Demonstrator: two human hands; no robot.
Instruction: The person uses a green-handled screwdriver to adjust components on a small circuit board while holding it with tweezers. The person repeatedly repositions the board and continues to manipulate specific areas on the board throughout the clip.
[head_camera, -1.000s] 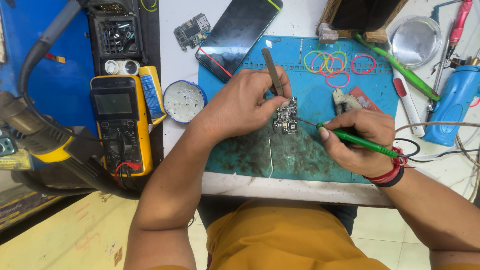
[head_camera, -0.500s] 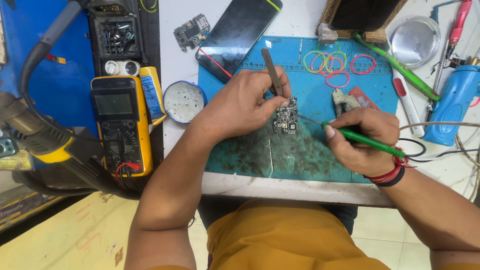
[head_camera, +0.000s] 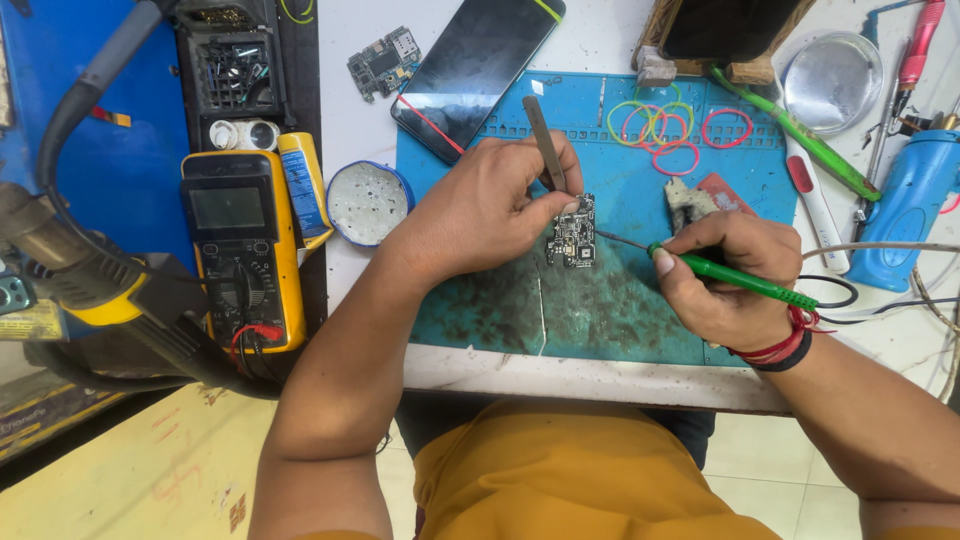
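View from above of a repair bench with a blue work mat (head_camera: 640, 320) (stained dark near the front edge). The left hand (head_camera: 490, 205) is closed around metal tweezers (head_camera: 545, 140), whose tips meet a small circuit board (head_camera: 573, 232) lying flat at the mat's centre. The right hand (head_camera: 725, 275) grips a green-handled soldering iron (head_camera: 735, 280) like a pen, its fine tip touching the board's right edge. A yellow multimeter (head_camera: 240, 250) sits to the left, beside a round tin (head_camera: 365, 203); coloured rubber bands (head_camera: 665, 125) and a dark phone (head_camera: 475, 65) lie behind

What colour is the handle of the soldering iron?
Green, seen in the head view: soldering iron in the right hand.
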